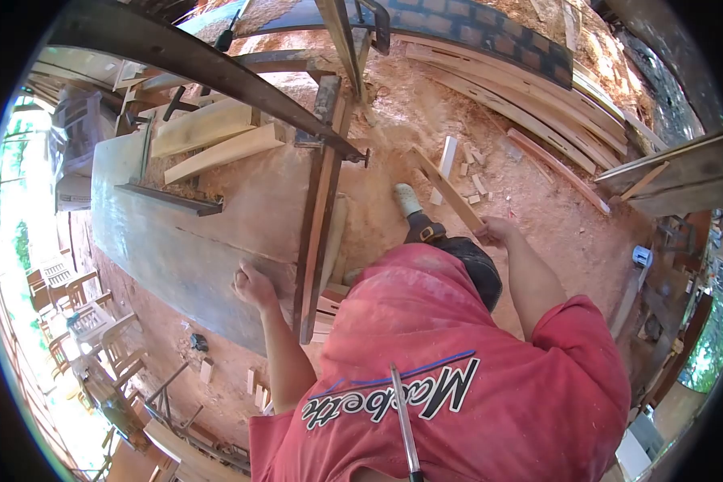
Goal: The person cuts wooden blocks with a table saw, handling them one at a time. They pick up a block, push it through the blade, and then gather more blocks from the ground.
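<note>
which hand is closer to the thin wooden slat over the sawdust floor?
Right. The right hand grips the wooden slat at its lower end; the left hand sits fisted on the workbench, well to the left, beyond the long plank.

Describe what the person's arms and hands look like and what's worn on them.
Both arms are bare below short sleeves of a dusty red T-shirt with black-and-white lettering and a blue line. The left hand and right hand wear no gloves.

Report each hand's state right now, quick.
Left hand: fisted on the workbench, holding nothing visible.
Right hand: closed on a wooden slat.
</note>
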A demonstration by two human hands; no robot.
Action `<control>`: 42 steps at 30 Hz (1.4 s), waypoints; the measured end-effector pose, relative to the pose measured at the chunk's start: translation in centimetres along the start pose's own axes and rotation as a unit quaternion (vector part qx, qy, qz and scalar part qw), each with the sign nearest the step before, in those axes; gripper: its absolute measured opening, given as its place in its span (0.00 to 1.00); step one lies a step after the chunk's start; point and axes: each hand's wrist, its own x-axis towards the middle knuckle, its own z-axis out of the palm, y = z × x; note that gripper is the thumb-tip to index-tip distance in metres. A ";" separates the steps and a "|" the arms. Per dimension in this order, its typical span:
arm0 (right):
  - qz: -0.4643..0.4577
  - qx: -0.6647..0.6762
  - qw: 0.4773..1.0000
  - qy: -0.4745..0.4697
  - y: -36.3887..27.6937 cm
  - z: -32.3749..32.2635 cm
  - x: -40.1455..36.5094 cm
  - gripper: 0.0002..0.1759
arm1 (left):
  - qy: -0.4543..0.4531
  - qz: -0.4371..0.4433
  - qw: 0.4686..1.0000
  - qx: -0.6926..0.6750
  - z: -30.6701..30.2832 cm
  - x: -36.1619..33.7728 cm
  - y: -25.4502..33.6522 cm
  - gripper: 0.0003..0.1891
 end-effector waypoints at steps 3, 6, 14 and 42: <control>-0.053 -0.010 0.998 -0.017 -0.2 0.6 0.1 0.26 | -0.092 0.001 0.982 -0.168 -2.6 -0.2 5.8 0.24; -0.087 -0.011 0.996 0.002 -1.4 1.5 -0.8 0.25 | -0.368 0.057 0.865 -0.336 -9.1 -1.3 14.9 0.21; 0.038 -0.177 0.964 0.192 -6.2 0.8 1.7 0.23 | -0.550 0.520 0.389 -0.525 -18.5 -10.0 34.8 0.19; -0.007 -0.064 0.991 0.120 -3.4 -0.9 1.5 0.10 | -0.618 0.484 0.576 -0.230 -12.5 -10.0 34.0 0.06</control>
